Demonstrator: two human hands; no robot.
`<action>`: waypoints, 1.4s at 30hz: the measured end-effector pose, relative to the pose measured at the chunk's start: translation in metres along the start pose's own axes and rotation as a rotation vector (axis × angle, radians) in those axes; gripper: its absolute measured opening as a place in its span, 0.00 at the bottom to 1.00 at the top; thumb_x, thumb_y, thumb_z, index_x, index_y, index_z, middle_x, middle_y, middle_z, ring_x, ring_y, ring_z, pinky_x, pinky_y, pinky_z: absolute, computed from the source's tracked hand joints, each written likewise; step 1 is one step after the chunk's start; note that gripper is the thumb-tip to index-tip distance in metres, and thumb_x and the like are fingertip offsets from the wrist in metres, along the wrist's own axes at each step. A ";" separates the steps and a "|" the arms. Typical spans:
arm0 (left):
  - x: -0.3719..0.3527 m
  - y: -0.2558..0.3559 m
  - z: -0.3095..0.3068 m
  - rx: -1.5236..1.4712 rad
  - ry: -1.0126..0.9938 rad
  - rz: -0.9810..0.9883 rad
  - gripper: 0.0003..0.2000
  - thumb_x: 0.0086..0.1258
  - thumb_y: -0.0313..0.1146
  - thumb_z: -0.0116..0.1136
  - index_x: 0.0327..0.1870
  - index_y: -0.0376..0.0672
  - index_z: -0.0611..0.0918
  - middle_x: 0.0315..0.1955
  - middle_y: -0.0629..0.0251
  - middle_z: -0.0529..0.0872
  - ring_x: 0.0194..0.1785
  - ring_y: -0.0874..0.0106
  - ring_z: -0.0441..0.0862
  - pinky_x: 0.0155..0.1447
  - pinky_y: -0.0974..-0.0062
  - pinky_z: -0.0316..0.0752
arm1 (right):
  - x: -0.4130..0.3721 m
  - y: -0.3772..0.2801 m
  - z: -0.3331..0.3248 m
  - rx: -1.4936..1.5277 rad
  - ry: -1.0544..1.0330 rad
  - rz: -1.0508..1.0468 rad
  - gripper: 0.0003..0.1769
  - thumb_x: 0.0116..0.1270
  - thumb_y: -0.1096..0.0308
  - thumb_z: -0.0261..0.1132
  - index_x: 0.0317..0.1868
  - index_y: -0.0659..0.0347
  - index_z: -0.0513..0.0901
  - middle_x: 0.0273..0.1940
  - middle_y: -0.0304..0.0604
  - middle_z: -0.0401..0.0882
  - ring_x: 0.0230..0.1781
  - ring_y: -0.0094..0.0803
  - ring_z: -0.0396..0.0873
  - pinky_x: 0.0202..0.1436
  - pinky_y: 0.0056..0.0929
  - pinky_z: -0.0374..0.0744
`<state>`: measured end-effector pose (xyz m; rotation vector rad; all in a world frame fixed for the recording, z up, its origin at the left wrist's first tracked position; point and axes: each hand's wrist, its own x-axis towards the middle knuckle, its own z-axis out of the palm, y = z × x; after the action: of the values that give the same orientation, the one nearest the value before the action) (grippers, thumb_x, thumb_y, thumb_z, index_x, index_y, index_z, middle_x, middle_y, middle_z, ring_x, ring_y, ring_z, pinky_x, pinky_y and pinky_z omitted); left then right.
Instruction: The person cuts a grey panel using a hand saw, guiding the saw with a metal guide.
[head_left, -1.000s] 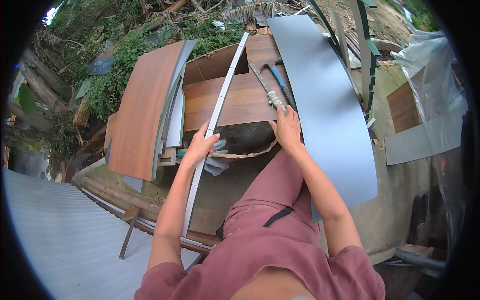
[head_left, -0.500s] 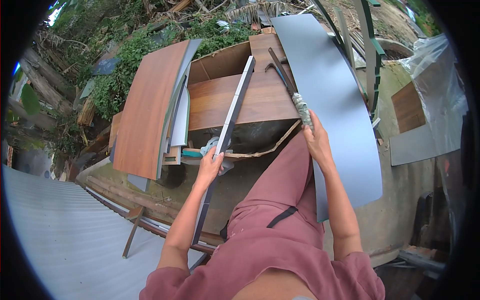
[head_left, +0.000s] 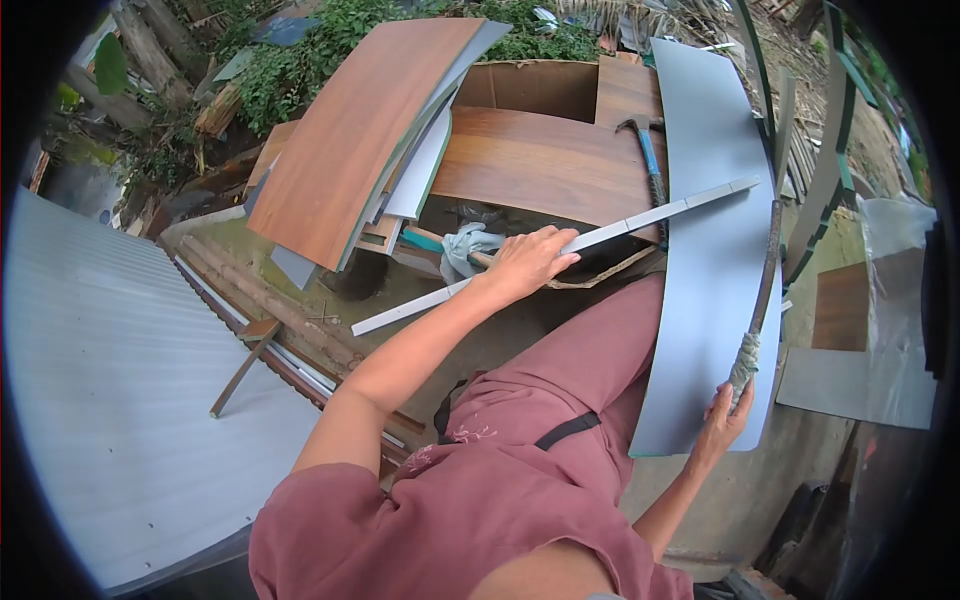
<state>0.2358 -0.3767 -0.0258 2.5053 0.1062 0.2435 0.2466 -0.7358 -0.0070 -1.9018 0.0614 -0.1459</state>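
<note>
My left hand point(head_left: 528, 264) is closed around a long, narrow light-grey strip point(head_left: 635, 220) with dark lines across it. The strip slants from lower left to upper right, its far end over a grey-blue panel point(head_left: 705, 260). In my right hand point(head_left: 722, 418) is a long, dark, narrow blade point(head_left: 768, 275) with a cloth-wrapped handle point(head_left: 744, 362); it points upward along the panel's right edge. A claw hammer point(head_left: 648, 150) with a blue grip lies on a wood-grain board point(head_left: 540, 160). Beside my left hand, a pale cloth point(head_left: 466, 250) is wrapped around something teal.
Stacked wood-grain and grey panels point(head_left: 365, 130) stand at the left. White corrugated sheeting point(head_left: 120, 400) spreads across the lower left. Green-edged strips point(head_left: 830, 150) rise at the right, near clear plastic sheeting point(head_left: 895, 290). An open cardboard box point(head_left: 530, 90) sits behind the boards.
The strip has swung from steep to a shallower slant, its far end now over the grey-blue panel. My right hand has moved the wrapped blade right and down, away from the hammer.
</note>
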 end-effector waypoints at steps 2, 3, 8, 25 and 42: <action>0.009 -0.003 0.017 -0.012 0.021 -0.044 0.17 0.68 0.42 0.56 0.54 0.43 0.77 0.44 0.57 0.81 0.46 0.53 0.80 0.48 0.59 0.75 | -0.002 -0.001 0.008 0.028 -0.008 -0.040 0.25 0.73 0.62 0.56 0.66 0.62 0.66 0.36 0.36 0.72 0.25 0.14 0.64 0.24 0.16 0.64; 0.016 -0.007 0.025 0.002 0.069 -0.036 0.17 0.68 0.41 0.57 0.52 0.43 0.77 0.43 0.57 0.81 0.46 0.54 0.80 0.48 0.59 0.75 | -0.002 -0.004 0.013 0.024 -0.032 -0.045 0.25 0.73 0.62 0.56 0.66 0.62 0.66 0.36 0.36 0.72 0.25 0.14 0.64 0.24 0.16 0.64; 0.024 -0.038 0.044 0.140 0.310 0.000 0.13 0.66 0.38 0.58 0.47 0.43 0.78 0.42 0.59 0.80 0.47 0.57 0.77 0.49 0.61 0.74 | -0.008 -0.012 0.022 0.052 -0.002 -0.189 0.25 0.72 0.68 0.55 0.67 0.65 0.63 0.37 0.39 0.73 0.27 0.19 0.67 0.28 0.18 0.68; 0.023 -0.065 0.009 0.237 0.279 -0.063 0.14 0.64 0.35 0.60 0.49 0.42 0.78 0.41 0.60 0.80 0.46 0.57 0.77 0.48 0.59 0.71 | -0.027 -0.050 0.104 -0.358 -0.521 -0.143 0.32 0.69 0.74 0.55 0.72 0.48 0.57 0.59 0.55 0.73 0.55 0.55 0.75 0.53 0.43 0.75; 0.108 -0.035 0.065 0.203 0.236 -0.081 0.29 0.60 0.43 0.65 0.61 0.44 0.71 0.49 0.57 0.76 0.54 0.57 0.73 0.55 0.61 0.68 | 0.022 -0.026 0.062 -0.416 -0.380 -0.101 0.31 0.69 0.75 0.55 0.72 0.50 0.60 0.63 0.55 0.71 0.61 0.52 0.71 0.59 0.42 0.72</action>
<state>0.3539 -0.3712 -0.0822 2.6564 0.3427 0.5174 0.2763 -0.6714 -0.0014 -2.3172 -0.2825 0.1761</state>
